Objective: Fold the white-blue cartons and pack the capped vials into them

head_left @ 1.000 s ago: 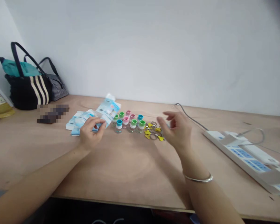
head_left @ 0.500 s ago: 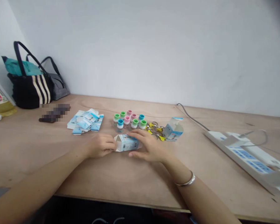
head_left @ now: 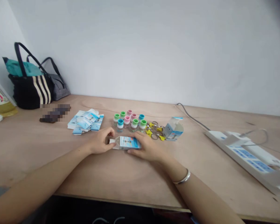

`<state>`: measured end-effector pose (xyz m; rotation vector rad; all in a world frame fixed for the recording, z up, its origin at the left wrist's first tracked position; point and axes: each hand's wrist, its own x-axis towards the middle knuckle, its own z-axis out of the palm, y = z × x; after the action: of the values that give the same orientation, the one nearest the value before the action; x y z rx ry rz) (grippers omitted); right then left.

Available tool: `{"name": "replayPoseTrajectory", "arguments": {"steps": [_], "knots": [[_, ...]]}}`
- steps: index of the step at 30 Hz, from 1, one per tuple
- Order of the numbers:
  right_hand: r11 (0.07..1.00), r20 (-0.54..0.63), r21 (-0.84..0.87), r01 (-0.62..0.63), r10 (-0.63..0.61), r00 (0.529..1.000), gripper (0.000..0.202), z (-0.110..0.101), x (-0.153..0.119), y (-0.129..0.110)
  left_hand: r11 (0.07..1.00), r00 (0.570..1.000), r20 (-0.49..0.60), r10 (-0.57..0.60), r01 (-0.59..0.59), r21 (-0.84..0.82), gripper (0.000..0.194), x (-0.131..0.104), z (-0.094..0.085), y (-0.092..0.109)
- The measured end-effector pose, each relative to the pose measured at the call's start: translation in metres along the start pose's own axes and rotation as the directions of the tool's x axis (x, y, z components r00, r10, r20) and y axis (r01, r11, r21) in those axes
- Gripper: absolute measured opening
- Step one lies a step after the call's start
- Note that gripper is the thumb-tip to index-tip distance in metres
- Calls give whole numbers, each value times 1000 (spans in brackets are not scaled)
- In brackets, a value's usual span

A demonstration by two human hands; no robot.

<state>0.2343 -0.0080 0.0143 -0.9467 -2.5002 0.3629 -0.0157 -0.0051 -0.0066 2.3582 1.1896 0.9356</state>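
A small blue-and-white cardboard box (head_left: 128,142) lies on its side on the table, its printed face up and its left end flaps unfolded. My right hand (head_left: 148,147) is closed around its right end, thumb along the near edge. At the left end, my left hand (head_left: 102,141) has its curled fingers and thumb at the flap. Just behind stand several small clear bottles (head_left: 130,121) with green, pink and blue tops. To their right lie rings with yellow tabs (head_left: 155,132). Another box (head_left: 174,130) stands with its top open. Flattened boxes (head_left: 86,121) are piled at the left.
A power strip (head_left: 242,155) with a plugged-in grey cable (head_left: 193,117) runs along the right side. At the back left are a black striped bag (head_left: 30,88), a grey striped bag (head_left: 60,87), a bottle of yellow liquid (head_left: 2,102) and a dark blurred-out object (head_left: 54,114).
The box has turned so that its blue printed face is up, and it looks flatter. My left thumb and fingers have parted somewhat at its left flap. My right hand has closed further around it.
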Motion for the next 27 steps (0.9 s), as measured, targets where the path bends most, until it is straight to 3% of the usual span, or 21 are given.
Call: {"name": "replayPoseTrajectory", "arguments": {"steps": [15, 21, 24, 27], "knots": [[999, -51, -24, -35, 34, 998, 40, 10, 1, 3, 990, 992, 124, -27, 43, -131, 16, 4, 15, 5], [1000, -104, -6, -27, 26, 994, 40, 5, 0, 1, 976, 999, 10, -52, 52, -212, 25, 2, 1, 0], [999, -119, 7, -37, 37, 992, 37, 3, -2, 2, 912, 988, 13, -157, 150, -382, 32, 0, -5, -5], [999, -109, 7, -44, 44, 993, 38, 2, -2, 3, 824, 947, 144, -286, 320, -467, 33, -1, -3, -8]]}}
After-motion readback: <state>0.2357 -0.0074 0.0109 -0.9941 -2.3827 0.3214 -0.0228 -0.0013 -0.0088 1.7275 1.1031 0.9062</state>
